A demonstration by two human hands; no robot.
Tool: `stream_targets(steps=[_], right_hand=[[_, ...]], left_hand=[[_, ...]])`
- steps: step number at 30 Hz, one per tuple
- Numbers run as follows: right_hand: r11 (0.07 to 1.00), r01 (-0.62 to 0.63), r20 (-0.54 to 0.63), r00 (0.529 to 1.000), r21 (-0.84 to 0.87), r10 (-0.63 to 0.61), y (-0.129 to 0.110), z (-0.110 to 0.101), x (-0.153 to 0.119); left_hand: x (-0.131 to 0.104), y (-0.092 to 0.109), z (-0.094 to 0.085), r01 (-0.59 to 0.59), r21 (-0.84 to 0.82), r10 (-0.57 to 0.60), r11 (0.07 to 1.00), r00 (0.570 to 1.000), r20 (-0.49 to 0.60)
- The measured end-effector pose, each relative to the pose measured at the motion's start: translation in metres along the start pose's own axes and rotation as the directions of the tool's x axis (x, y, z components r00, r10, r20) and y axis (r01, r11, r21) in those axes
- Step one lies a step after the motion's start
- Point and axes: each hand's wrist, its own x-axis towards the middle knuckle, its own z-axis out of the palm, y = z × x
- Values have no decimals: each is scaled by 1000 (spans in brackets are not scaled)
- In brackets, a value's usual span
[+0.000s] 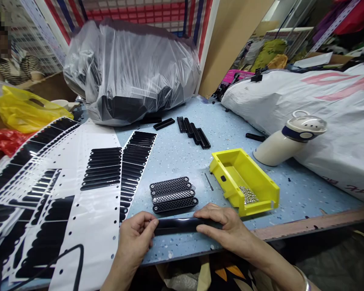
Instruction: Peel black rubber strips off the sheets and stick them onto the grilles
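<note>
A glossy black strip-shaped piece [178, 225] lies level between my two hands, close to the table's front edge. My left hand [139, 230] pinches its left end between thumb and fingers. At the other end my right hand [220, 226] grips it, the thumb along the near side and the fingers along the far side. Just beyond it sit several black bars [173, 196] with a cross-hatched texture and screw holes at their ends. To the right stands a yellow bin [261, 190] holding small silvery metal parts [248, 195]. A thin dark pin-like tool [209, 181] rests beside the bin.
Sheets of black strip stickers [101, 167] cover the left side. More black bars [194, 131] lie farther back. A plastic-wrapped bundle [139, 68] stands behind, a bottle [282, 143] and white sack [321, 117] at right. A cable crosses front left; another person sits far left.
</note>
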Motion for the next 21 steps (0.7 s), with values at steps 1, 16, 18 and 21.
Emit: stream_targets(steps=[1, 16, 18, 21], right_hand=[[1000, -15, 1, 1000, -2, 15, -1, 0, 0], [988, 75, -54, 995, -138, -83, -30, 19, 13], [985, 85, -52, 994, -151, -94, -28, 20, 14], [978, 126, -42, 990, -168, -135, -26, 21, 15]], left_hand=[[0, 0, 0, 1, 0, -1, 1000, 1000, 1], [5, -9, -2, -14, 7, 14, 1000, 999, 39], [8, -14, -2, -30, 7, 30, 1000, 998, 49], [9, -18, -3, -42, 8, 41, 999, 998, 51]])
